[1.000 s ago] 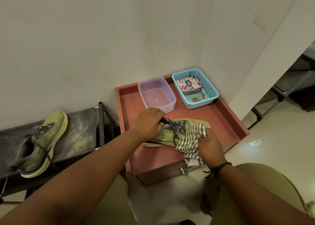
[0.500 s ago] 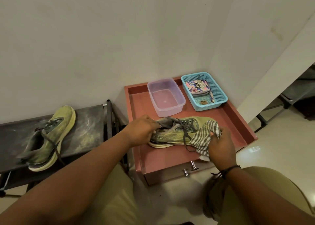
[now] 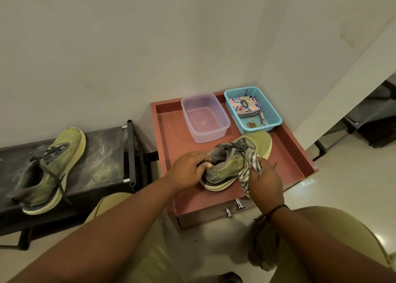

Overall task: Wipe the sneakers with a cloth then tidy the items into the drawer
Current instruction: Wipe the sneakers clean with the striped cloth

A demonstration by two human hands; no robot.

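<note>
Wall: pale, plain, forming a corner behind the cabinet.
Floor: glossy cream tiles, lit at right.
Black bench: dark scuffed top, standing left of the cabinet, near but apart from it.
Red cabinet top: raised rim on all sides; a drawer front with two metal knobs shows below its near edge.
Second sneaker: olive-green, dark laces, lying on the bench with toe toward the wall.
Sneaker in hand: olive-green, pale sole, resting on the cabinet top at its near centre, toe pointing to the far right.
Clear plastic tub: at the far side of the top, just beside the basket.
Blue basket: far right corner; holds a floral pouch.
Left hand: fingers curled over the heel collar, gripping the sneaker.
Right hand: closed around the cloth, pressing it against the sneaker's side.
Striped cloth: grey and white, bunched, one end hanging below the hand.
Wristband: dark, on the right wrist.
</note>
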